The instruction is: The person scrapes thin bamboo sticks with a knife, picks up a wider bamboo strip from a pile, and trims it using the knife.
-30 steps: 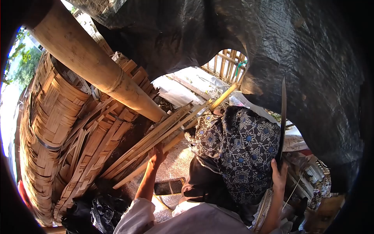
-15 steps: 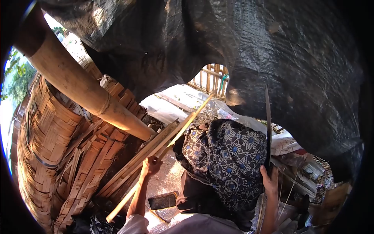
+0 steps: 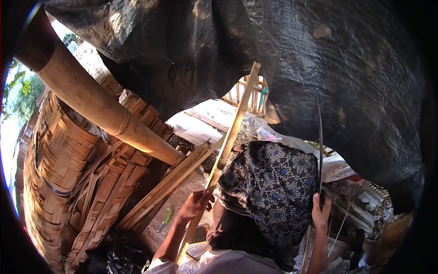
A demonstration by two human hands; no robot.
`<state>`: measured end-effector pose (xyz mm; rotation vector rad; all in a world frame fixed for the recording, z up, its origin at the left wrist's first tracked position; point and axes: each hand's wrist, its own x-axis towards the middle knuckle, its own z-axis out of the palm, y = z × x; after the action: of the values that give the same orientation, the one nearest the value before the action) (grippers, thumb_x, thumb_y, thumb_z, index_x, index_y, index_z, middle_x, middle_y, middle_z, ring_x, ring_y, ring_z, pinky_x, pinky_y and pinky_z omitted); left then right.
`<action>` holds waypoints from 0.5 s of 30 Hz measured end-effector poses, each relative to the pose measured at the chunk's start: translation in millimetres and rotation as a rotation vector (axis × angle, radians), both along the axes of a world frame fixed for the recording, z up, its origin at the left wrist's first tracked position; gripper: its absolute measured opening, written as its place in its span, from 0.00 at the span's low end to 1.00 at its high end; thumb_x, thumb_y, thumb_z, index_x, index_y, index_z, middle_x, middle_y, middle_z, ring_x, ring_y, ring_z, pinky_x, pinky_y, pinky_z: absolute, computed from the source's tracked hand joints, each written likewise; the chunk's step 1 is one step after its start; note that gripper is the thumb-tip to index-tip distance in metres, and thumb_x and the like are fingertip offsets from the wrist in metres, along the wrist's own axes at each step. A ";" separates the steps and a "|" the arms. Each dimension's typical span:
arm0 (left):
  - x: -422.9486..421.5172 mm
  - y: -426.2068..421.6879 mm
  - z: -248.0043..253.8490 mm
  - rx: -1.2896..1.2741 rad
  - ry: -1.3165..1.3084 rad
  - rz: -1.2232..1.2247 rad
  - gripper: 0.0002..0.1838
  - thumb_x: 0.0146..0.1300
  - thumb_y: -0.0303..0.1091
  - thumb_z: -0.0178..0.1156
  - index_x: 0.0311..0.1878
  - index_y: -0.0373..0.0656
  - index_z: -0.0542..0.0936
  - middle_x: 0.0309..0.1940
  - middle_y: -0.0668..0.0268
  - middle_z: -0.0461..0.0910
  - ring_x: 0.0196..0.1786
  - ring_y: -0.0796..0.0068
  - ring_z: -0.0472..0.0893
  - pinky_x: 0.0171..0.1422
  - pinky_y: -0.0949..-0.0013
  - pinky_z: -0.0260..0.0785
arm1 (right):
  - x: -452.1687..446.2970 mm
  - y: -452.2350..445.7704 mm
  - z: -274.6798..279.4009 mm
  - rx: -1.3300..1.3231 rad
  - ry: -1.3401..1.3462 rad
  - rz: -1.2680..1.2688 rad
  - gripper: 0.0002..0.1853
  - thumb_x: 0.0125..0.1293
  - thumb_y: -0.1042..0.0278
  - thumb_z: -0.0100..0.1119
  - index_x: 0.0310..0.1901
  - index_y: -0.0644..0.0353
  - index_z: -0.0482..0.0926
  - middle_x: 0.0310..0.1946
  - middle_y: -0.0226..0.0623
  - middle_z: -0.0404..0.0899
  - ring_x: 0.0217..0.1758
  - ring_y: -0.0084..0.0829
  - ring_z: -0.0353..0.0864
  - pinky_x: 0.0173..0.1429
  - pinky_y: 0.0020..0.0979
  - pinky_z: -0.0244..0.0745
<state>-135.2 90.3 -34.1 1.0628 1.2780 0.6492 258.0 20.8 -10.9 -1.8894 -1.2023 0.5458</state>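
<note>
My left hand [image 3: 196, 205] is closed around a split bamboo strip [image 3: 235, 130], which slants up and away from beside my lap. On the other side, my right hand [image 3: 321, 211] grips a long dark machete [image 3: 320, 141]. Its blade points upward and shows nearly edge-on, with the handle mostly hidden by the fingers. Between the two hands, a dark patterned cloth [image 3: 278, 182] with blue spots covers my lap. More bamboo strips [image 3: 169, 180] lie slanting just left of the held one.
A thick bamboo pole [image 3: 91, 98] crosses the upper left, in front of woven bamboo panels [image 3: 57, 160]. Black plastic sheeting [image 3: 337, 68] hangs ahead. A small green object [image 3: 169, 214] lies on the ground by my left arm. Wood scraps [image 3: 360, 212] are at the right.
My left hand has moved right and toward my lap, and the bamboo strip it holds now stands steeper and reaches higher. The machete has shifted slightly right and turned more edge-on.
</note>
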 end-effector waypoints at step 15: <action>7.1 -15.0 6.7 0.210 0.405 0.018 0.20 0.63 0.42 0.55 0.24 0.32 0.75 0.12 0.62 0.70 0.17 0.80 0.68 0.21 0.68 0.60 | -10.4 12.3 36.0 -0.119 -0.161 0.079 0.21 0.61 0.57 0.55 0.43 0.72 0.74 0.40 0.56 0.74 0.48 0.53 0.69 0.55 0.45 0.61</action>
<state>-128.1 75.3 -27.3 1.4072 1.5927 0.6098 247.6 33.1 25.1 -2.0244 -1.3801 0.5252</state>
